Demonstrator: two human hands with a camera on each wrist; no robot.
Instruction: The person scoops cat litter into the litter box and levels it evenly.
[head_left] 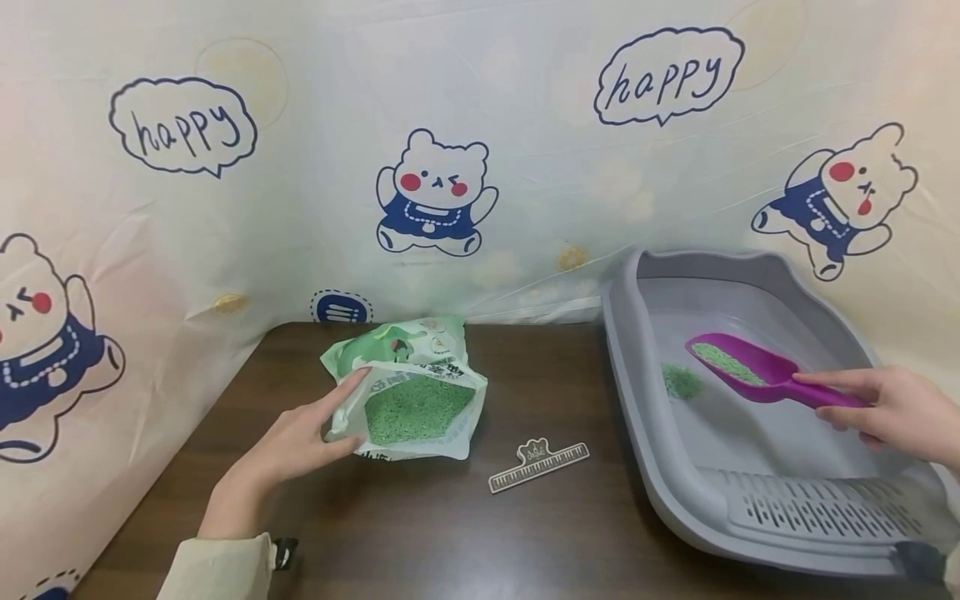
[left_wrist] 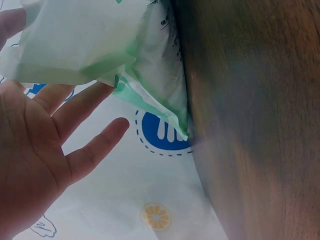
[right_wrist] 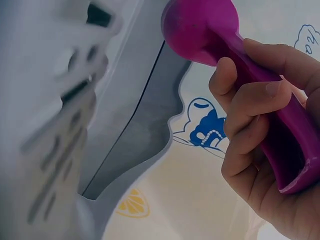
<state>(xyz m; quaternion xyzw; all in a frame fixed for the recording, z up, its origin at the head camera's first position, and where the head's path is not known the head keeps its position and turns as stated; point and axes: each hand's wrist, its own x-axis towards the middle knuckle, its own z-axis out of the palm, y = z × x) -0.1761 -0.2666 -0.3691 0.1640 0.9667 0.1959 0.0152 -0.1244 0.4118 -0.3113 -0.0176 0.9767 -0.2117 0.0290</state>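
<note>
So, right grip (head_left: 892,408) curled round the scoop (head_left: 782,382), left grip (head_left: 292,442) splayed against the bag (head_left: 463,429).

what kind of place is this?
Indoors, probably a staged tabletop: a dark wooden table in front of a backdrop printed with bears and "happy" bubbles. The grey tray, likely a litter box, hints at a pet-care setup.
</note>
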